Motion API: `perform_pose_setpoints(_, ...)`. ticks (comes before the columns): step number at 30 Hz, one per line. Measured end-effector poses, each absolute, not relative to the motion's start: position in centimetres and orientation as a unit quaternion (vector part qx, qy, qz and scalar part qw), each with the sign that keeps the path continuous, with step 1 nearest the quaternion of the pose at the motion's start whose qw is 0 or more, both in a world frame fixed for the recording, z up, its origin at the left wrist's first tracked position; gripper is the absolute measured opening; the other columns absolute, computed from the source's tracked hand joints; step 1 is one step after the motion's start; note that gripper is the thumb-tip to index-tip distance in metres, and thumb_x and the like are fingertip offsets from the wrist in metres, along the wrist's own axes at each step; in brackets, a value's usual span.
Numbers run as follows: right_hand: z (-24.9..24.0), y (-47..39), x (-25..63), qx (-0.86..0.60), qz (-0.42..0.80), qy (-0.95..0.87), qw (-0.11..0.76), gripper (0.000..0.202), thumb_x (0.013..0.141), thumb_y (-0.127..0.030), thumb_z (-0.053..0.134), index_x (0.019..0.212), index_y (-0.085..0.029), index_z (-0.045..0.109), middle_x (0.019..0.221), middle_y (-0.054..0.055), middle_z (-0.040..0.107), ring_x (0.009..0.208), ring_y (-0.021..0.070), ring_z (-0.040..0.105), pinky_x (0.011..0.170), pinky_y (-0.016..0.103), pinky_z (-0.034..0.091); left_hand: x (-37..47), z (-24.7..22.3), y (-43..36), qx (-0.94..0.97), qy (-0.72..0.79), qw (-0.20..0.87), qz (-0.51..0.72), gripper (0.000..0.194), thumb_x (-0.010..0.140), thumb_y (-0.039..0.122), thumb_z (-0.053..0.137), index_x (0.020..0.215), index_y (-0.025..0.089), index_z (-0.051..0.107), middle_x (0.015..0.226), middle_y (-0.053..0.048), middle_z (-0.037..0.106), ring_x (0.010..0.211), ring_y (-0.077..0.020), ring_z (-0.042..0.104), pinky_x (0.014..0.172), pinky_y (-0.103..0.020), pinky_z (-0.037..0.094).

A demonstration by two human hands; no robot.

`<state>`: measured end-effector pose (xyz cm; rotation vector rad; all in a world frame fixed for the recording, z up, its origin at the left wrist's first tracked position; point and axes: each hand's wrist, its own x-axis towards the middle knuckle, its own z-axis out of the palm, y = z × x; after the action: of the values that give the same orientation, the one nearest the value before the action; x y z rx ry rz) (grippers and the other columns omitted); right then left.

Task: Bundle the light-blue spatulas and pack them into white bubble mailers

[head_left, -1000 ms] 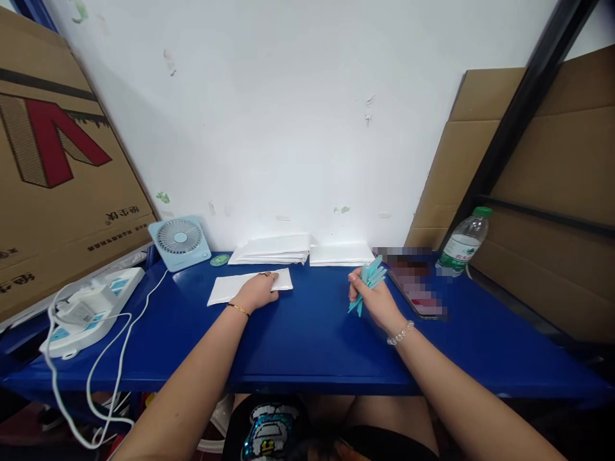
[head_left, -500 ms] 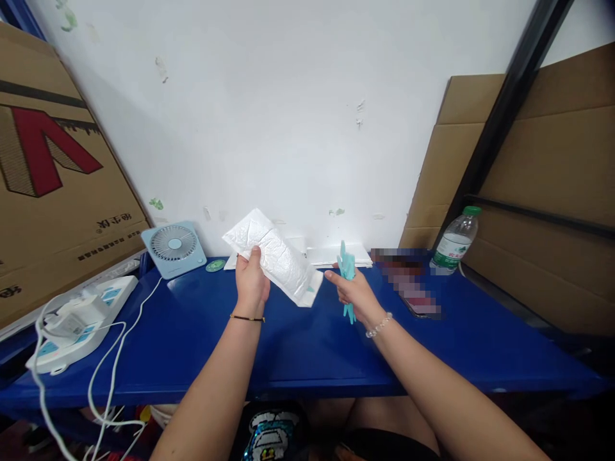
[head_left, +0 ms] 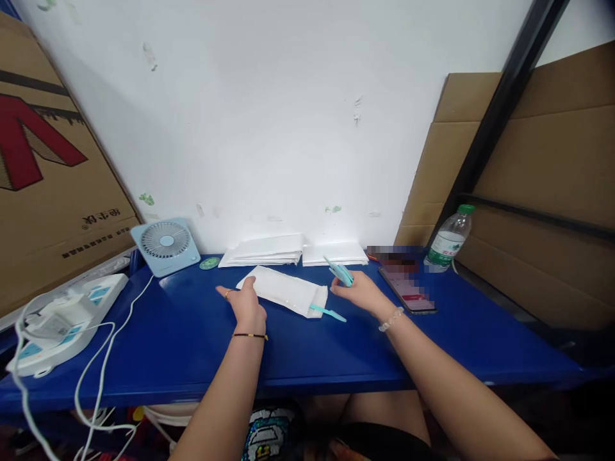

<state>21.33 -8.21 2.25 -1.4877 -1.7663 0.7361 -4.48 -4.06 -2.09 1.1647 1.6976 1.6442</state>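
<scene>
Our left hand (head_left: 247,307) is spread, thumb at the left end of the white padded envelope (head_left: 286,289) over the desk (head_left: 307,358). One turquoise stick (head_left: 331,313) sits partly inside its right end; our right hand (head_left: 359,293) grips more turquoise sticks (head_left: 342,274).

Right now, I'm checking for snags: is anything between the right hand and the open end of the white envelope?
Nothing visible stands between the right hand, holding several teal sticks, and the open end of the white envelope. One loose teal stick pokes out of that end, nearer the wearer.
</scene>
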Motion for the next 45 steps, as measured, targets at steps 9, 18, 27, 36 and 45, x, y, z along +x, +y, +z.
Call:
perform_pose_setpoints(9,-0.3,-9.6,21.5,-0.625,0.213,-0.741,0.122,0.014,0.061,-0.029,0.068,0.065,-0.018,0.06,0.064,0.004,0.063,0.052,0.0149,0.054,0.046,0.024,0.032,-3.7,1.8,-4.3,0.876,0.416,0.222,0.099,0.109,0.049,0.053,0.078,0.143,0.024,0.031,0.153,-0.013,0.022,0.141,-0.0373,0.009,0.111,-0.053,0.018)
perform_pose_setpoints(18,1.2,-9.9,25.2,-0.568,0.276,-0.745,0.216,0.015,0.069,-0.031,0.062,0.064,-0.017,0.059,0.06,0.0,0.059,0.054,0.0129,0.051,0.052,0.024,0.035,-3.3,0.3,1.1,0.911,0.383,0.147,-0.033,0.117,0.034,0.06,0.079,0.138,0.024,0.04,0.143,-0.014,0.038,0.131,-0.0364,0.033,0.107,-0.047,0.026)
perform_pose_setpoints(27,3.7,-8.8,26.5,-0.474,0.398,-0.54,0.571,0.024,0.073,-0.039,0.066,0.079,-0.017,0.059,0.048,-0.006,0.044,0.038,0.0056,0.026,0.04,0.023,0.024,-2.8,1.4,-0.7,0.904,0.408,0.123,0.045,0.066,0.046,0.048,0.076,0.104,0.02,0.061,0.099,-0.008,0.064,0.095,-0.0301,0.058,0.078,-0.034,0.044)
perform_pose_setpoints(36,9.9,-7.4,24.8,-0.293,0.451,-0.407,0.739,0.023,0.072,-0.031,0.069,0.072,-0.021,0.048,0.047,-0.008,0.044,0.047,0.0098,0.049,0.044,0.02,0.042,-0.7,4.6,-2.7,0.853,0.377,0.187,0.308,0.095,0.056,0.027,0.071,0.142,0.02,0.029,0.109,-0.008,0.057,0.096,-0.025,0.058,0.083,-0.034,0.045)
perform_pose_setpoints(45,16.5,-5.9,19.9,-0.212,0.398,-0.344,0.823,0.027,0.077,-0.03,0.067,0.074,-0.021,0.042,0.056,-0.009,0.05,0.046,0.0061,0.053,0.043,0.018,0.044,2.4,6.9,-4.0,0.81,0.306,0.225,0.446,0.075,0.06,0.019,0.07,0.13,0.022,0.044,0.126,-0.009,0.05,0.111,-0.025,0.051,0.096,-0.037,0.041)
